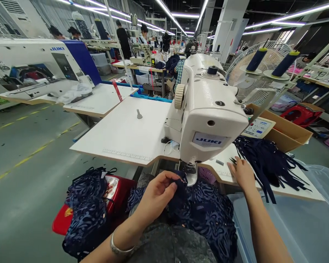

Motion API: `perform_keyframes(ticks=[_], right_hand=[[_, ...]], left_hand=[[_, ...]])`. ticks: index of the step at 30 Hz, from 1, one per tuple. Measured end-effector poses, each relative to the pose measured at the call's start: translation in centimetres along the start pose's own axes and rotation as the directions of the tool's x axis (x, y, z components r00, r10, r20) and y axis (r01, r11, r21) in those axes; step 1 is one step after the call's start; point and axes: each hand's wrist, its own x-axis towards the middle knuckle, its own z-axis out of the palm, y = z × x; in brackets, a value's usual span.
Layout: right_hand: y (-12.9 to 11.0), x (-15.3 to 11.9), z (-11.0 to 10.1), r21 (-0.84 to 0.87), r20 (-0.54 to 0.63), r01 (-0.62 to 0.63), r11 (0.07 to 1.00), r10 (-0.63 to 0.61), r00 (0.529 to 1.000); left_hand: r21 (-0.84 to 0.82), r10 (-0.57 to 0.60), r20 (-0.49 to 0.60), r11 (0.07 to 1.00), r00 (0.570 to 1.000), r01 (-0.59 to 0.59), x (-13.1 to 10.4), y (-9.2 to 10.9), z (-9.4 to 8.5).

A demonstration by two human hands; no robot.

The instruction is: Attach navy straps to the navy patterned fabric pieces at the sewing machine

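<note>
- The left hand (159,191) pinches the edge of a dark blue patterned fabric piece (205,212) between thumb and fingertips, holding it just in front of the presser foot (191,171) of a white sewing machine (205,109).
- The right hand (242,173) lies flat and spread on the bench (126,135), fingertips touching a pile of dark blue straps (265,160).
- The step in hand looks like feeding: the fabric is gathered at the needle, and a strap is being picked out.
- The next move seems to call for drawing one strap free of the tangle and lining it up with the pinched edge.
- The machine head overhangs closely; open bench lies left of it.
- A clear plastic bin (304,226) sits at the right, a red crate (117,193) with more fabric at the left.
</note>
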Motion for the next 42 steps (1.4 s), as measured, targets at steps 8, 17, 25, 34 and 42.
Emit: perform_keyframes(ticks=[8,17,25,34,42], right_hand=[[-9.9,-8.3,-5.8,0.491,0.280,0.216,0.844,-0.388,0.878],[-15.0,-14.0,-4.3,0.803,0.359,-0.025,0.596,-0.449,0.819],[-14.8,-14.7,-3.7,0.784,0.415,-0.210,0.584,-0.242,0.877],[-15.1,-14.7,-4.5,0.786,0.446,-0.278,0.552,-0.197,0.873],[-14.4,-14.8,-4.2,0.754,0.622,-0.507,0.418,-0.204,0.756]], left_hand=[[-0.187,-0.128,0.113,0.971,0.985,0.147,-0.3,-1.4,1.5],[-0.314,-0.126,0.156,0.934,0.980,0.171,-1.0,-1.9,3.1],[-0.209,-0.175,0.182,0.955,0.968,0.212,-0.9,-1.9,2.7],[0.422,0.037,0.174,0.900,0.984,-0.108,-1.2,-0.4,2.7],[0.185,-0.206,0.302,0.971,0.931,0.155,-0.8,-1.0,2.3]])
